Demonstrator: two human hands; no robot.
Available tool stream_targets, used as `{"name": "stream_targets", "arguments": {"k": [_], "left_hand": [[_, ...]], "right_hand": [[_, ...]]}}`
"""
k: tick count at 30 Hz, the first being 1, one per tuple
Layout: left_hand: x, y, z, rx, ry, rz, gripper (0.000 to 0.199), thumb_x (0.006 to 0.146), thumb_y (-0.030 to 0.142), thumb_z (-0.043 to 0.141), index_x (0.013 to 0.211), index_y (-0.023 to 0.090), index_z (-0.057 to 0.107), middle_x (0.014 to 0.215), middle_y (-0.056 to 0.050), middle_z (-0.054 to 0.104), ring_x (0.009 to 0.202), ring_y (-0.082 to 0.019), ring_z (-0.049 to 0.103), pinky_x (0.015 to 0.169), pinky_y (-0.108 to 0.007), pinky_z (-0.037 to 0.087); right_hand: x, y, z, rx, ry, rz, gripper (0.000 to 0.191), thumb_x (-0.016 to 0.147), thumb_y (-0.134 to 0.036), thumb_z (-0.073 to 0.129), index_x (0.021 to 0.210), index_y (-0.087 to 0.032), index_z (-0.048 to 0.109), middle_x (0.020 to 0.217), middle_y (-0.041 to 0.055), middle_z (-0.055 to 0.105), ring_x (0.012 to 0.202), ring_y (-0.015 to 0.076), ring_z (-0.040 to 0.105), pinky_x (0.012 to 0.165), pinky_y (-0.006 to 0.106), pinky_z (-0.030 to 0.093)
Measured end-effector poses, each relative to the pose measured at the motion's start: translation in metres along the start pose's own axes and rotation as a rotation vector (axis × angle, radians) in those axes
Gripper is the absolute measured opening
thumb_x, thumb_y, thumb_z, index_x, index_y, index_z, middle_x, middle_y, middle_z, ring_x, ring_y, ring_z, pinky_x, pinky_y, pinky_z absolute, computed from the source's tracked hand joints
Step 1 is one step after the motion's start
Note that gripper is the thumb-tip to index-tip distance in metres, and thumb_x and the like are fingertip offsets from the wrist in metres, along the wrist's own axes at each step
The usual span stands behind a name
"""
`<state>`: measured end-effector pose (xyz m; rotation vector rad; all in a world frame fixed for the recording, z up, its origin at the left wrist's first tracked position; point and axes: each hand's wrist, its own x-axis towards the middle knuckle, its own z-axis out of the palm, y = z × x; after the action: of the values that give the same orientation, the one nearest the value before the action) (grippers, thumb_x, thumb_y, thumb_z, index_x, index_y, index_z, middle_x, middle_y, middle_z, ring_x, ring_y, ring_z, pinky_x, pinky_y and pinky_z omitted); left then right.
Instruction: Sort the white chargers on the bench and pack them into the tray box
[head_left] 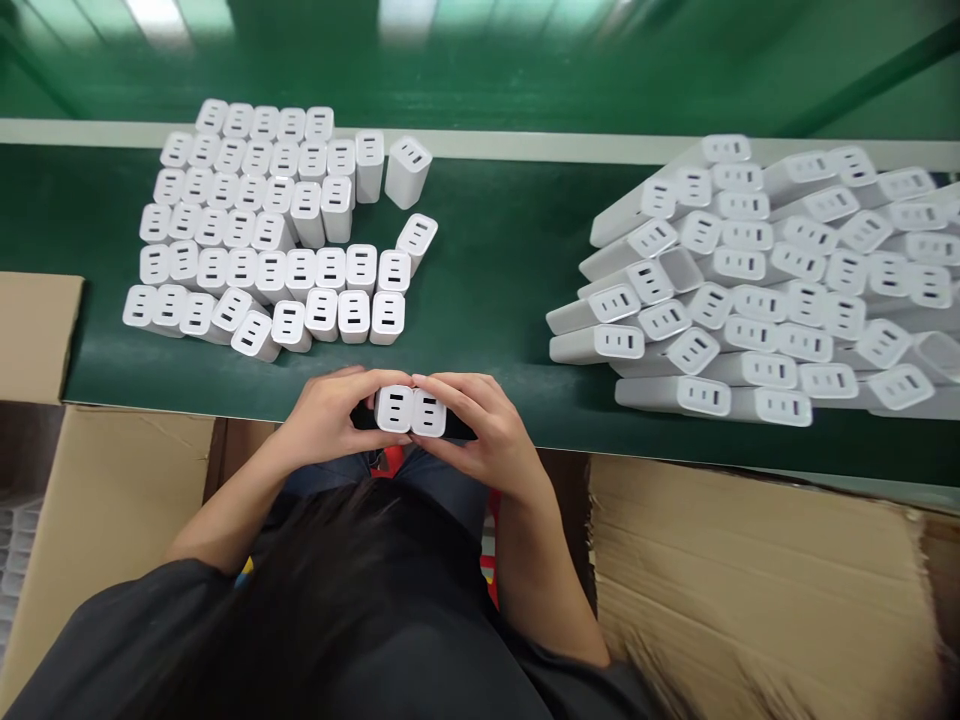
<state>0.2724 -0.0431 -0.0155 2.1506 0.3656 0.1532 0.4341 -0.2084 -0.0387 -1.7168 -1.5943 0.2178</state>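
At the near edge of the green table, my left hand (330,415) is closed around a white charger (394,409) with its port face turned up. My right hand (484,425) grips a second white charger (429,413) in the same way. The two chargers stand side by side, touching, and thumbs and index fingers wrap their near and far sides. Beyond my left hand stand rows of upright white chargers (240,228), their slots showing on top. To the right lies a looser group of white chargers (750,290), many of them leaning.
The green table (487,270) runs across the view, with a pale rail (525,146) along its back. A cardboard flap (37,335) lies at the left end. Open cardboard boxes stand below the front edge, one panel (750,580) at right and another (127,500) at left.
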Motion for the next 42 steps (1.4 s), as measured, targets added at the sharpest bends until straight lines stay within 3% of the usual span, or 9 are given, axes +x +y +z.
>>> {"name": "stream_targets", "arguments": {"k": [9, 14, 22, 27, 31, 33, 36, 39, 42], "left_hand": [[-0.001, -0.004, 0.003, 0.023, 0.013, -0.023, 0.069, 0.079, 0.043, 0.077, 0.139, 0.03, 0.046, 0.118, 0.0, 0.07, 0.08, -0.015, 0.064, 0.076, -0.027, 0.051], [-0.001, -0.005, 0.001, 0.015, 0.007, -0.045, 0.072, 0.076, 0.046, 0.079, 0.139, 0.03, 0.048, 0.116, -0.002, 0.068, 0.079, -0.016, 0.063, 0.07, -0.027, 0.049], [-0.001, -0.009, -0.003, -0.254, 0.04, 0.022, 0.075, 0.071, 0.049, 0.083, 0.131, 0.025, 0.046, 0.122, -0.007, 0.064, 0.08, -0.015, 0.061, 0.071, -0.027, 0.049], [-0.003, -0.016, -0.003, -0.381, 0.083, 0.049, 0.069, 0.074, 0.053, 0.08, 0.127, 0.024, 0.047, 0.124, -0.01, 0.062, 0.08, -0.015, 0.061, 0.069, -0.028, 0.049], [-0.004, -0.016, -0.002, -0.353, 0.093, 0.049, 0.059, 0.08, 0.049, 0.076, 0.125, 0.023, 0.049, 0.125, -0.01, 0.063, 0.08, -0.014, 0.06, 0.07, -0.028, 0.049], [-0.003, -0.015, -0.002, -0.333, 0.106, 0.049, 0.054, 0.082, 0.047, 0.074, 0.123, 0.023, 0.05, 0.124, -0.009, 0.063, 0.079, -0.014, 0.06, 0.069, -0.027, 0.049], [-0.004, -0.016, 0.001, -0.293, 0.145, 0.046, 0.046, 0.084, 0.044, 0.072, 0.12, 0.021, 0.054, 0.111, -0.007, 0.067, 0.077, -0.013, 0.06, 0.067, -0.025, 0.05], [-0.005, -0.015, 0.006, -0.228, 0.24, 0.08, 0.03, 0.09, 0.039, 0.066, 0.112, 0.02, 0.059, 0.091, -0.002, 0.067, 0.07, -0.012, 0.06, 0.065, -0.024, 0.05], [-0.007, -0.012, 0.01, 0.024, 0.489, 0.233, 0.012, 0.095, 0.028, 0.058, 0.103, 0.02, 0.063, 0.098, -0.004, 0.07, 0.079, -0.014, 0.063, 0.074, -0.028, 0.051]], "right_hand": [[-0.002, 0.0, 0.005, -0.024, 0.023, -0.031, 0.075, 0.087, -0.037, 0.071, 0.152, -0.036, 0.035, 0.139, 0.0124, 0.052, 0.123, 0.0304, 0.058, 0.098, 0.048, 0.053], [0.002, -0.004, 0.007, 0.019, -0.009, -0.046, 0.073, 0.089, -0.034, 0.068, 0.153, -0.035, 0.034, 0.139, 0.0132, 0.05, 0.126, 0.0294, 0.056, 0.1, 0.048, 0.053], [0.011, -0.01, 0.016, -0.099, 0.038, -0.1, 0.051, 0.091, -0.032, 0.067, 0.14, -0.032, 0.053, 0.131, 0.0115, 0.059, 0.116, 0.0258, 0.061, 0.094, 0.041, 0.053], [0.002, 0.002, 0.012, -0.374, 0.279, 0.003, 0.052, 0.089, -0.028, 0.069, 0.139, -0.028, 0.055, 0.112, 0.0098, 0.068, 0.1, 0.0252, 0.065, 0.09, 0.041, 0.049], [-0.012, 0.032, -0.001, -0.727, 0.542, 0.219, 0.043, 0.087, -0.039, 0.07, 0.128, -0.024, 0.066, 0.134, 0.0176, 0.057, 0.128, 0.041, 0.049, 0.102, 0.061, 0.037], [-0.016, 0.048, -0.009, -0.806, 0.594, 0.316, 0.042, 0.088, -0.045, 0.067, 0.122, -0.021, 0.069, 0.143, 0.0198, 0.048, 0.136, 0.046, 0.038, 0.103, 0.068, 0.032], [-0.012, 0.056, -0.016, -0.835, 0.609, 0.372, 0.042, 0.09, -0.046, 0.062, 0.121, -0.018, 0.068, 0.142, 0.0216, 0.047, 0.136, 0.0463, 0.037, 0.104, 0.071, 0.029], [0.002, 0.039, -0.012, -0.793, 0.663, 0.251, 0.04, 0.09, -0.039, 0.064, 0.125, -0.02, 0.064, 0.138, 0.0189, 0.053, 0.136, 0.0422, 0.04, 0.109, 0.067, 0.028], [0.025, 0.011, 0.004, -0.556, 0.541, 0.019, 0.047, 0.092, -0.03, 0.061, 0.138, -0.023, 0.054, 0.139, 0.0143, 0.055, 0.136, 0.0339, 0.045, 0.111, 0.056, 0.038]]}}
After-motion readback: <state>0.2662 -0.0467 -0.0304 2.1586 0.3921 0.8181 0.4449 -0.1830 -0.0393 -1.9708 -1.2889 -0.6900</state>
